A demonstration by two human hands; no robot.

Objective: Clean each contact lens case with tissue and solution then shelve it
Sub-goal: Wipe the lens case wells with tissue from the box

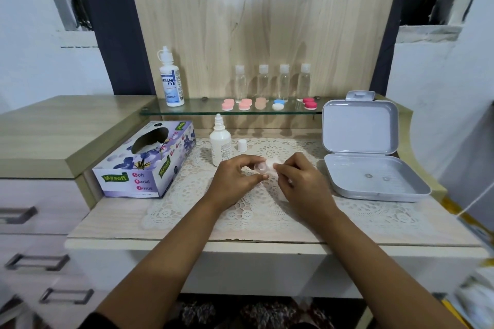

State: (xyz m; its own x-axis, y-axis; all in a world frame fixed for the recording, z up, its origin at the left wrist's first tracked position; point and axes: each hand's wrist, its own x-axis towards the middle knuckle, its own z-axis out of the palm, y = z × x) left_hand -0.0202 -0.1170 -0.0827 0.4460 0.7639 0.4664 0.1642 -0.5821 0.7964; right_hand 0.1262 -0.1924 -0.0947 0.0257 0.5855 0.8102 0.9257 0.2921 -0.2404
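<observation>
My left hand (235,177) pinches a small clear contact lens case (259,167) above the lace mat, thumb and fingers curled round it. My right hand (302,180) pinches a white tissue (273,162) pressed against the case. A small white solution bottle (220,143) stands uncapped just behind my left hand, its white cap (242,145) beside it. Several coloured lens cases (250,104) lie in a row on the glass shelf (187,110).
A purple tissue box (145,160) sits at the left. An open grey plastic box (366,147) stands at the right with two lenses in its base. On the shelf are a large solution bottle (172,83) and several clear bottles (272,83). Drawers lie at the far left.
</observation>
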